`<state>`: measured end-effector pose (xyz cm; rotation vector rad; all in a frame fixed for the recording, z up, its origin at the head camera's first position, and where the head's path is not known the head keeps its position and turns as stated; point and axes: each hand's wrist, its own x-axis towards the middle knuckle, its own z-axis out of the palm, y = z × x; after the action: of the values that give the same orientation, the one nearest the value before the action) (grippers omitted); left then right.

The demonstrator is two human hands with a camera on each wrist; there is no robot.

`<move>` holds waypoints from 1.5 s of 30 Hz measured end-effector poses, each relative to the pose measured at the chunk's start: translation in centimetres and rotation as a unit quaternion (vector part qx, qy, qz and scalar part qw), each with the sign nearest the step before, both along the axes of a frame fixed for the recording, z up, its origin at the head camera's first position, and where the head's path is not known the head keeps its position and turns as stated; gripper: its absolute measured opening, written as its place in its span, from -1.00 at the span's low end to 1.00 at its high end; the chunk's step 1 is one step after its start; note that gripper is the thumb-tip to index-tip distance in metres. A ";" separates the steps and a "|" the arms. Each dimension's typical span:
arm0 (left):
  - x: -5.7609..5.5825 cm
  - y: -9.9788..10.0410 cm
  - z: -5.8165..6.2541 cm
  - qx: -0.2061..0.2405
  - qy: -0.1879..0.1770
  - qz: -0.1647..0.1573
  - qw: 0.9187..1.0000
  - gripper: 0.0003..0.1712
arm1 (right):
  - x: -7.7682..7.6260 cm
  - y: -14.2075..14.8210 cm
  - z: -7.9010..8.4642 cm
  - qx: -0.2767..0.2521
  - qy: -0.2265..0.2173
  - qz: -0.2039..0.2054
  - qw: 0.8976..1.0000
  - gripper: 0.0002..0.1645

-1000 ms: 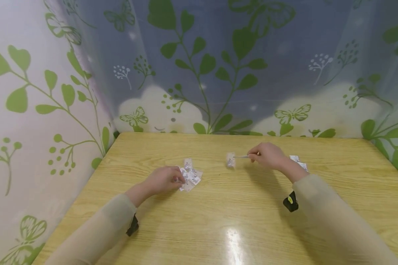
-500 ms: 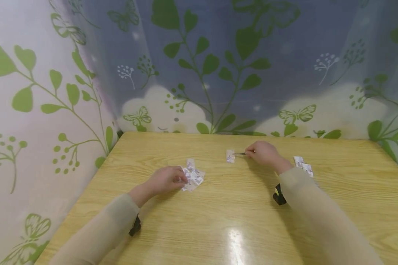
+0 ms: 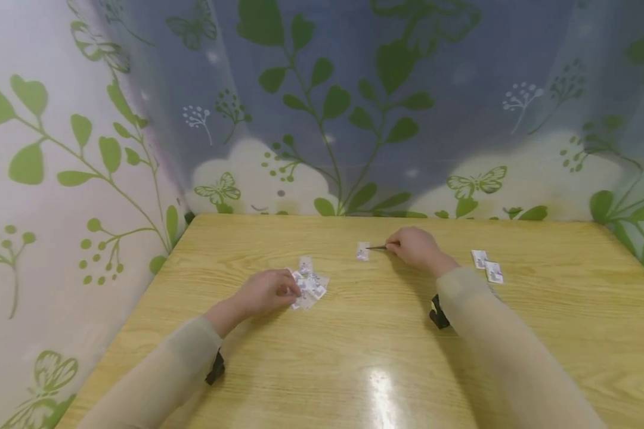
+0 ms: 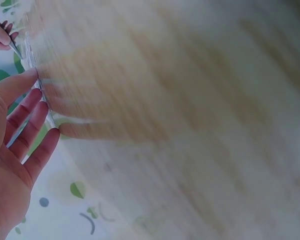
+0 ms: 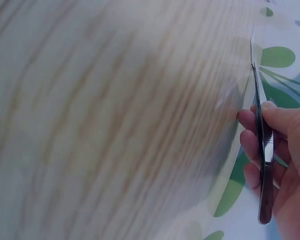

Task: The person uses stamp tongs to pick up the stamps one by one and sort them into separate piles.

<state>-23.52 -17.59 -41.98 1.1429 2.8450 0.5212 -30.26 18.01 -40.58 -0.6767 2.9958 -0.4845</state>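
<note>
My right hand [image 3: 415, 245] holds a pair of metal tweezers [image 5: 263, 150] between thumb and fingers. Their tips point left and meet a small clear packet [image 3: 362, 254] with dark printing, near the back of the table. At the left, my left hand [image 3: 265, 291] touches a loose pile of similar small printed packets [image 3: 312, 286] with its fingertips, covering part of it. In the left wrist view the fingers of the left hand [image 4: 20, 135] are spread and fairly straight, fingertips down at the tabletop. Seen edge-on there, the packets are hard to make out.
Several white printed packets [image 3: 494, 272] lie in an overlapping row right of my right hand, partly hidden by the sleeve. All this is on a yellow wood-grain table [image 3: 322, 357]. A leaf-patterned curtain [image 3: 322, 119] hangs along its back edge.
My right hand has moved left with the tweezers, and the packet at their tips has shifted left and slightly back. More of the right-hand packets shows. The left hand stays on the pile.
</note>
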 end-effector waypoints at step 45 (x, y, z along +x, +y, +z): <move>0.2 0.1 0.0 0.004 -0.010 0.002 1.000 -0.91 | 1.3 1.3 1.1 0.002 -0.021 0.042 0.999 -0.75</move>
<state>-23.37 -17.52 -41.93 1.1265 2.8328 0.5408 -28.99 19.31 -39.44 -0.7793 2.9143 -0.4803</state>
